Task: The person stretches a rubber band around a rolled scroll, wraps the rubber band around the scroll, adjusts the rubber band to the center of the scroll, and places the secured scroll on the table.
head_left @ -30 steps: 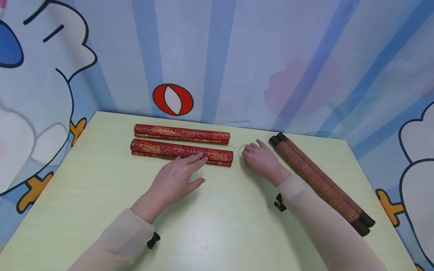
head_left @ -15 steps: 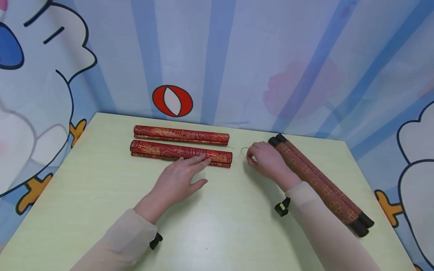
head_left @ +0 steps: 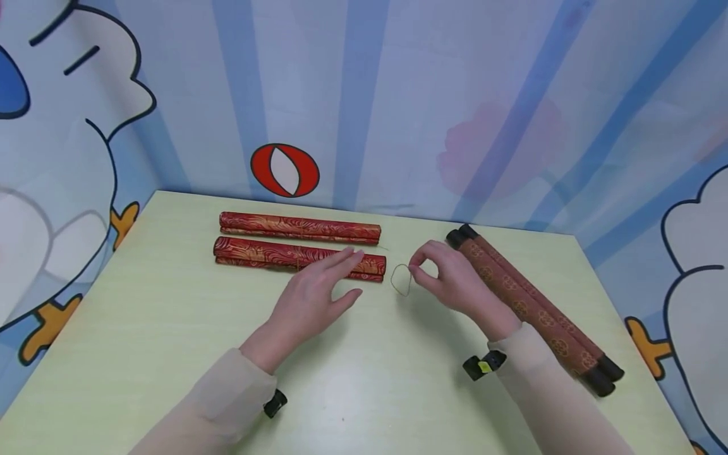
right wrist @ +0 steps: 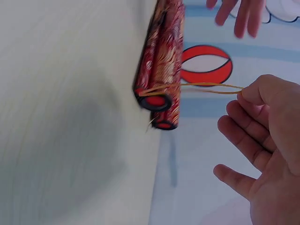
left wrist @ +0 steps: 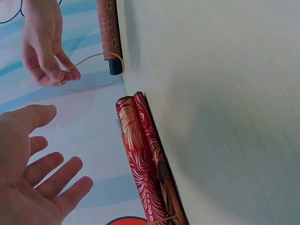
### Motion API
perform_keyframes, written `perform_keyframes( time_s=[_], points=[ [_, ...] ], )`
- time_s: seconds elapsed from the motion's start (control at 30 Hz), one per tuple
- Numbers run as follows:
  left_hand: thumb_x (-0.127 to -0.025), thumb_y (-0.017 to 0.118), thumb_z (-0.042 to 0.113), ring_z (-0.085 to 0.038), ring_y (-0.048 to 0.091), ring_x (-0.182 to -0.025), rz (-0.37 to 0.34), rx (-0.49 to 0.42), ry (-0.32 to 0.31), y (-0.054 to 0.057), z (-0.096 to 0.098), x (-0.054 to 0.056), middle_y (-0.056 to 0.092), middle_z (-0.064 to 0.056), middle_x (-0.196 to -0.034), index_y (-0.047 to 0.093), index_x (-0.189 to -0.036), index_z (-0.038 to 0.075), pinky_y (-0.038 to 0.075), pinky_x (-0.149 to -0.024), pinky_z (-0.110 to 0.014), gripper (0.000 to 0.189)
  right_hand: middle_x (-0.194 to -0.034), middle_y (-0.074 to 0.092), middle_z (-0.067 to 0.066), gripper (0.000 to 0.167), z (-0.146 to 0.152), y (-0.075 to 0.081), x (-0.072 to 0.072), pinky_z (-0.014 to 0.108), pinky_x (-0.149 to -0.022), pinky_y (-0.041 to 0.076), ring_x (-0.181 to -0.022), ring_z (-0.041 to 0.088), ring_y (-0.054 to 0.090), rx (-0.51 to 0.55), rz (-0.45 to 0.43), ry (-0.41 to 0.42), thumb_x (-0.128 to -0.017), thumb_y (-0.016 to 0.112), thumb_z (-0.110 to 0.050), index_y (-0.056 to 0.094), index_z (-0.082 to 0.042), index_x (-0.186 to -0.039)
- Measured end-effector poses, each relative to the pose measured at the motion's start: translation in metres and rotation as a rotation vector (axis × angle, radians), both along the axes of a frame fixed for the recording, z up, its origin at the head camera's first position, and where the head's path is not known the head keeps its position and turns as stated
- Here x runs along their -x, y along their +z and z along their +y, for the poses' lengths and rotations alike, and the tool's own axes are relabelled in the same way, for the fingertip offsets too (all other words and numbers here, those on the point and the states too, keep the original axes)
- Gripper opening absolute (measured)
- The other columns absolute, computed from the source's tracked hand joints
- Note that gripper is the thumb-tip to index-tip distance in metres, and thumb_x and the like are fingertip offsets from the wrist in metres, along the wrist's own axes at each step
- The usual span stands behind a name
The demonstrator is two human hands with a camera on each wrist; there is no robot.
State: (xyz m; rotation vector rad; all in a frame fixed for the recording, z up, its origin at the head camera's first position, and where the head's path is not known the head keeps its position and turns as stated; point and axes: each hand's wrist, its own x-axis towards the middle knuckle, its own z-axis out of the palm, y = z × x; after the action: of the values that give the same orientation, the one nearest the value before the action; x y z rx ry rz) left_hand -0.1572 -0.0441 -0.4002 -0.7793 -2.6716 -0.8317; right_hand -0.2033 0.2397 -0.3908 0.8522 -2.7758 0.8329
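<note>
The right hand is pinching a thin yellow loop between thumb and forefinger, its other fingers bending loosely. The loop is hanging above the table, near the right end of the nearer red roll. The left hand is hovering by that roll, fingers apart, holding nothing. Behind, the farther red roll is lying parallel; 2 brown rolls are resting side by side rightward.

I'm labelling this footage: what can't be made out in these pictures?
Near red roll: head view, partly covered by the left hand.
Brown roll: left wrist view, cut off by the top edge.
Thin loop: right wrist view, its pinched part hidden by the right hand.
</note>
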Motion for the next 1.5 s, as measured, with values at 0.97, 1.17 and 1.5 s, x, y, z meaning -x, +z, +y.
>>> perform_keyframes(
  time_s=[0.97, 1.17, 1.5],
  points=[
    [-0.096, 0.082, 0.014, -0.018, 0.072, -0.102, -0.116, -0.391, -0.073, 0.007, 0.02, 0.006, 0.077, -0.001, -0.109, 0.08, -0.11, 0.011, 0.064, -0.091, -0.04, 0.015, -0.1, 0.073, -0.001, 0.015, -0.031, 0.043, -0.035, 0.039, -0.087, 0.058, -0.097, 0.016, 0.069, 0.213, 0.139, 0.239, -0.097, 0.073, 0.002, 0.07, -0.012, -0.101],
    [-0.097, 0.08, 0.011, -0.014, 0.074, -0.096, -0.159, -0.471, -0.115, 0.009, 0.017, 0.005, 0.078, 0.0, -0.105, 0.079, -0.107, 0.011, 0.064, -0.09, -0.034, 0.011, -0.1, 0.074, 0.003, 0.013, -0.026, 0.036, -0.033, 0.038, -0.089, 0.058, -0.098, 0.018, 0.069, 0.243, 0.087, 0.202, -0.098, 0.072, 0.003, 0.071, -0.01, -0.101],
    [-0.1, 0.076, 0.009, -0.01, 0.071, -0.077, -0.285, -0.534, -0.178, 0.023, 0.017, 0.003, 0.077, -0.004, -0.091, 0.075, -0.107, 0.009, 0.063, -0.075, -0.029, 0.007, -0.103, 0.072, 0.0, 0.004, -0.027, 0.018, -0.032, 0.037, -0.093, 0.056, -0.101, 0.017, 0.068, 0.299, -0.037, 0.154, -0.103, 0.069, -0.005, 0.072, -0.008, -0.104]
  ],
)
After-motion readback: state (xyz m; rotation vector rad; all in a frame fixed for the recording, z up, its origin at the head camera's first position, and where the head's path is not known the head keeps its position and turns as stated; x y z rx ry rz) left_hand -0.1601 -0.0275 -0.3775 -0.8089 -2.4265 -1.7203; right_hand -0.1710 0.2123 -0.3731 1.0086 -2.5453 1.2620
